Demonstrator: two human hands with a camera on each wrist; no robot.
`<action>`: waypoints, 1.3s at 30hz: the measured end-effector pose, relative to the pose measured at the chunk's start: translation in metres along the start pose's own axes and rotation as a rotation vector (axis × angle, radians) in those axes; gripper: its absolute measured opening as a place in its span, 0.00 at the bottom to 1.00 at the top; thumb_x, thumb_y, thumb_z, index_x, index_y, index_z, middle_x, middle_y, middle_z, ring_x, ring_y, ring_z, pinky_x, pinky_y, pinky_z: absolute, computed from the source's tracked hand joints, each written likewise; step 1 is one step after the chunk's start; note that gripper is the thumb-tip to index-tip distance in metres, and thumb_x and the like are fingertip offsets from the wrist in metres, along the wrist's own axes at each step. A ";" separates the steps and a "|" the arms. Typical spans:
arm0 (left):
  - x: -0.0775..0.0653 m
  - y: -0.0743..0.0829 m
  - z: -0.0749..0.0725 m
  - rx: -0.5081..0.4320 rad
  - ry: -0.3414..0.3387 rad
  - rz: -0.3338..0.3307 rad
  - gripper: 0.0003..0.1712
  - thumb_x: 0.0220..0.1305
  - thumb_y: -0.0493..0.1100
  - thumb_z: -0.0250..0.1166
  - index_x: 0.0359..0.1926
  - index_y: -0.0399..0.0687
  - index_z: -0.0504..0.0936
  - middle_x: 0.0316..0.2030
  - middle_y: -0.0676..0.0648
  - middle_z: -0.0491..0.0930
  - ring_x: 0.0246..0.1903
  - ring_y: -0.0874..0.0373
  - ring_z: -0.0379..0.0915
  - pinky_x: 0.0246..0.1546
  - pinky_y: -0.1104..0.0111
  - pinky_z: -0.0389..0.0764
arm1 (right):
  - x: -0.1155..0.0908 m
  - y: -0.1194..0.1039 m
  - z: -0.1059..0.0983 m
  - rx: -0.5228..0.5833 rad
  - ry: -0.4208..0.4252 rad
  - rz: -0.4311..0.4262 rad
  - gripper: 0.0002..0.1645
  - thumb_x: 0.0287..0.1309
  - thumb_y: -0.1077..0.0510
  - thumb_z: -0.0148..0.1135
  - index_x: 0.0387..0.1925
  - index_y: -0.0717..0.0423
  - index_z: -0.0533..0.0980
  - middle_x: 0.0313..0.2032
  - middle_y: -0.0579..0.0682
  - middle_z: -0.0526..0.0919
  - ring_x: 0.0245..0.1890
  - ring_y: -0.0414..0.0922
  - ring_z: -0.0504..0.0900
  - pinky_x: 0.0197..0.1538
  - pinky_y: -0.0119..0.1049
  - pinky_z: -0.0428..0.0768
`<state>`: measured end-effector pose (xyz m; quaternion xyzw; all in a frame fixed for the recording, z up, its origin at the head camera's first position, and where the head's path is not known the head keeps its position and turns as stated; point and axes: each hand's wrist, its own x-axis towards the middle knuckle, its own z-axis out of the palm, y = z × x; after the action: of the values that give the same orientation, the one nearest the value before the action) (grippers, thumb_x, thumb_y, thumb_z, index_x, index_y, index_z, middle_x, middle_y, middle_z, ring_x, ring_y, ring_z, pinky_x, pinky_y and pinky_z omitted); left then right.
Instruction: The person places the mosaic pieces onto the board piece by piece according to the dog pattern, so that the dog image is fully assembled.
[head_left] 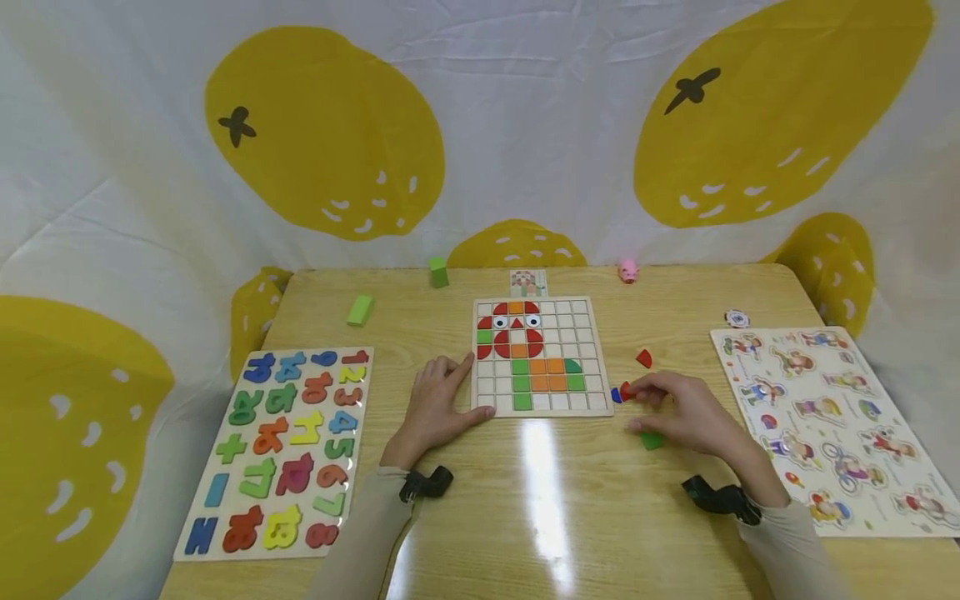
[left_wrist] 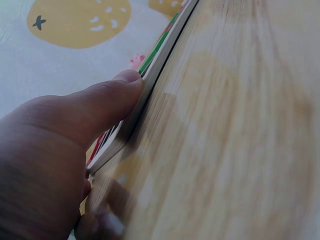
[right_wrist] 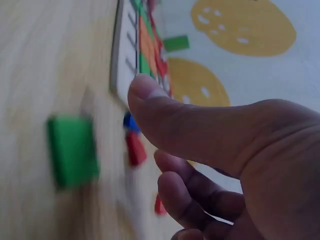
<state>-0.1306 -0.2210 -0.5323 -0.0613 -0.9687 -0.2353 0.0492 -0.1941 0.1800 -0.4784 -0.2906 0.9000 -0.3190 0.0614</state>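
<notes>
A wooden grid board [head_left: 570,333] holds red, orange and green flat pieces and two eye pieces, forming a figure. My left hand [head_left: 438,400] lies at the board's left side, thumb and index finger spread, their tips on its edge. In the left wrist view, the thumb [left_wrist: 107,102] presses along the board's rim. Right of the board, my right hand [head_left: 686,408] hovers with loosely bent fingers and nothing between them. Close to its fingertips are a red piece [right_wrist: 135,149] and a blue piece [right_wrist: 130,121]. Beneath the thumb lies a green square [right_wrist: 73,150]; farther back, a red quarter-circle [head_left: 643,358].
A number puzzle [head_left: 300,450] occupies the left, a picture puzzle [head_left: 847,417] the right. A picture card [head_left: 528,283] lies behind the board. Two green blocks [head_left: 361,311], a pink pig figure [head_left: 627,271] and a round chip [head_left: 737,318] stand around the back.
</notes>
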 end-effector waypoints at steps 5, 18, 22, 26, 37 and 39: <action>-0.001 -0.003 -0.002 0.002 0.017 -0.003 0.59 0.49 0.79 0.63 0.76 0.56 0.60 0.46 0.52 0.66 0.44 0.57 0.57 0.47 0.63 0.58 | -0.023 0.012 -0.005 -0.051 -0.055 0.006 0.19 0.44 0.55 0.80 0.41 0.47 0.85 0.35 0.41 0.83 0.32 0.39 0.76 0.36 0.34 0.75; -0.001 -0.004 0.003 -0.013 0.012 -0.009 0.59 0.49 0.80 0.62 0.76 0.57 0.60 0.46 0.52 0.65 0.44 0.57 0.56 0.47 0.62 0.58 | -0.013 0.019 0.004 0.123 -0.015 0.033 0.12 0.51 0.53 0.76 0.36 0.46 0.80 0.25 0.40 0.80 0.24 0.36 0.77 0.28 0.31 0.75; -0.001 -0.005 0.003 -0.007 0.020 -0.007 0.59 0.49 0.80 0.62 0.76 0.57 0.60 0.44 0.52 0.64 0.43 0.57 0.56 0.46 0.63 0.57 | 0.005 0.006 0.011 0.340 -0.003 0.030 0.16 0.58 0.58 0.70 0.48 0.54 0.78 0.29 0.49 0.81 0.24 0.44 0.79 0.29 0.33 0.76; -0.001 -0.004 0.004 -0.012 0.033 0.003 0.58 0.49 0.80 0.62 0.75 0.57 0.61 0.44 0.52 0.64 0.43 0.57 0.56 0.46 0.63 0.57 | 0.021 -0.002 0.030 0.375 0.025 0.026 0.18 0.55 0.56 0.73 0.46 0.53 0.79 0.29 0.49 0.81 0.26 0.42 0.81 0.31 0.32 0.78; -0.001 -0.002 0.003 -0.002 0.032 0.010 0.59 0.49 0.80 0.62 0.75 0.57 0.60 0.43 0.52 0.63 0.42 0.57 0.55 0.44 0.63 0.57 | 0.034 -0.017 0.061 0.170 0.139 -0.029 0.21 0.41 0.51 0.82 0.37 0.52 0.82 0.26 0.41 0.80 0.23 0.37 0.75 0.28 0.28 0.74; 0.000 -0.001 0.003 -0.002 0.035 0.014 0.58 0.49 0.79 0.62 0.76 0.57 0.60 0.44 0.52 0.64 0.42 0.57 0.55 0.44 0.63 0.57 | 0.034 -0.018 0.061 0.158 0.148 -0.034 0.22 0.40 0.51 0.82 0.37 0.52 0.82 0.26 0.42 0.80 0.22 0.37 0.74 0.27 0.28 0.74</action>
<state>-0.1308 -0.2211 -0.5354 -0.0642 -0.9670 -0.2370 0.0676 -0.1956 0.1170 -0.5127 -0.2758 0.8690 -0.4106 0.0120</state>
